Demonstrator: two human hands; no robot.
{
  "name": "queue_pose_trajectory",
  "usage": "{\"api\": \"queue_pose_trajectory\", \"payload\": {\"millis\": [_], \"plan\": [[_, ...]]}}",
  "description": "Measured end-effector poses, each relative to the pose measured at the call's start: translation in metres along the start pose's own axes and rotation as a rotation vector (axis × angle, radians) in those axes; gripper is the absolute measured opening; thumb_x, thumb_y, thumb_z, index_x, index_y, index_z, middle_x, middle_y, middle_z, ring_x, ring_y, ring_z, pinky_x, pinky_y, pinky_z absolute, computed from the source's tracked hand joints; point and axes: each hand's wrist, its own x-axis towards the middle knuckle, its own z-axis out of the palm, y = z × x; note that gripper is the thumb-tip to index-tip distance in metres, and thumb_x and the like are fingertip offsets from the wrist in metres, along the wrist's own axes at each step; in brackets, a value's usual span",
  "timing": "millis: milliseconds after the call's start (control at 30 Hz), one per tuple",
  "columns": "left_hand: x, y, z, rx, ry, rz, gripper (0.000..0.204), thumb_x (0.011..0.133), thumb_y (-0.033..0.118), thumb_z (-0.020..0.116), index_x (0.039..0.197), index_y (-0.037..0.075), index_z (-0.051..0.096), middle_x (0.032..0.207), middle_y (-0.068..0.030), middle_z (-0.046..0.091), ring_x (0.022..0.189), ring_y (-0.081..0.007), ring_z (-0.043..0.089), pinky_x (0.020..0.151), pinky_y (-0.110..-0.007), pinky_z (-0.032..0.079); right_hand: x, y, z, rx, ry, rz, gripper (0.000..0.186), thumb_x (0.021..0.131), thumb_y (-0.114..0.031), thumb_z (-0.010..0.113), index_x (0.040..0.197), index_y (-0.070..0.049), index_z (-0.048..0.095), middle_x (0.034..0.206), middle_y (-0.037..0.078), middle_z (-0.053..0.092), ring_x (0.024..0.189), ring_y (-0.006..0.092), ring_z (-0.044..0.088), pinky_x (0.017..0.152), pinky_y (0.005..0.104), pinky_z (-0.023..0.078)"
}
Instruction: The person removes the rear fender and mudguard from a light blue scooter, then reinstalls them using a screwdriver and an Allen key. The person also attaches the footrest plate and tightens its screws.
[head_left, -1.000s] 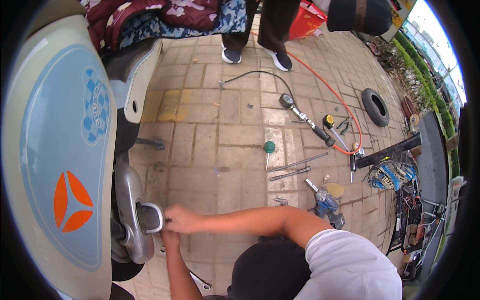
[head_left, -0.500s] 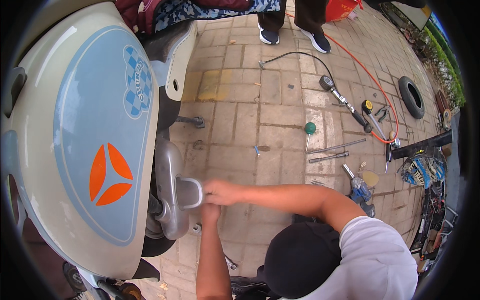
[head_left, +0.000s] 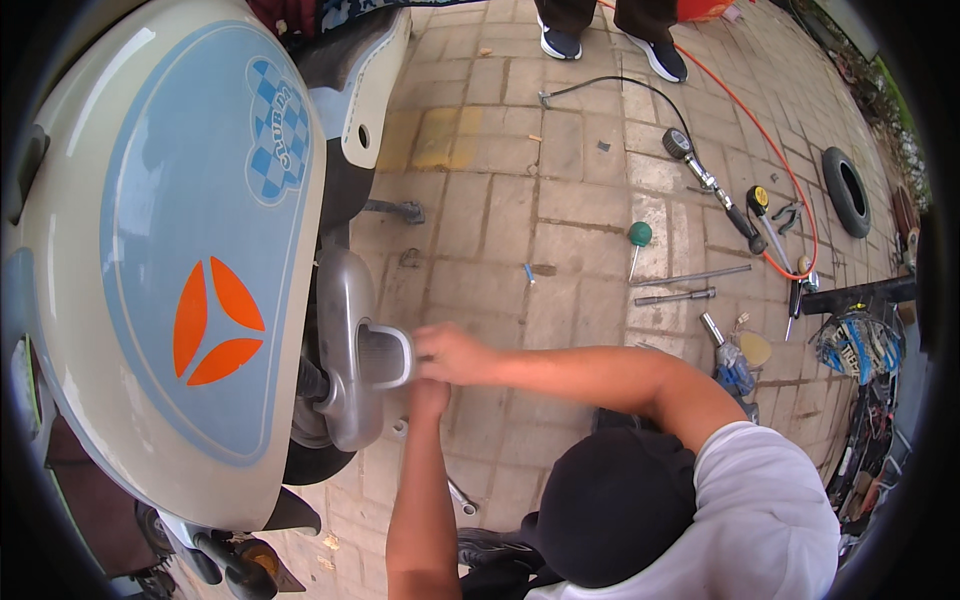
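Neither my left hand nor my right hand is in view. A co-worker in a black cap (head_left: 615, 508) and white shirt (head_left: 750, 515) crouches beside a cream and light blue scooter (head_left: 215, 130). The co-worker's right hand (head_left: 458, 353) is blurred and sits next to the rounded loop (head_left: 408, 357) on the scooter's grey metal housing (head_left: 345, 300). Just below it is the co-worker's other hand (head_left: 430, 397), partly covered. What those fingers hold, if anything, cannot be made out. A ring-ended wrench (head_left: 465, 502) lies on the paving by the co-worker's forearm.
Another person's shoes (head_left: 655, 58) stand at the far side. On the bricks lie a green-handled screwdriver (head_left: 640, 235), metal bars (head_left: 690, 275), a gauge with a hose (head_left: 680, 145), an orange air hose (head_left: 770, 130), a blue-grey power tool (head_left: 735, 370) and a black tyre (head_left: 846, 192).
My view has shifted, so the paving and tools appear further right and slightly higher. The co-worker's hands stay beside the loop of the metal housing.
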Motion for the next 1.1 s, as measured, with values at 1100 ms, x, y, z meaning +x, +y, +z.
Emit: {"api": "queue_pose_trajectory", "payload": {"millis": [1100], "plan": [[-0.138, 0.112, -0.114, 0.198, -0.159, -0.390, 0.036, 0.094, 0.033, 0.059, 0.097, -0.002, 0.060, 0.065, -0.0122, 0.059, 0.059, -0.0216, 0.055, 0.059, -0.035, 0.045, -0.011, -0.052, 0.020, 0.711, 0.048, 0.770, 0.016, 0.089, -0.008, 0.062, 0.098, 0.005, 0.057, 0.086, 0.011, 0.065, 0.066, 0.0150, 0.062, 0.056, 0.0290, 0.051]]}}
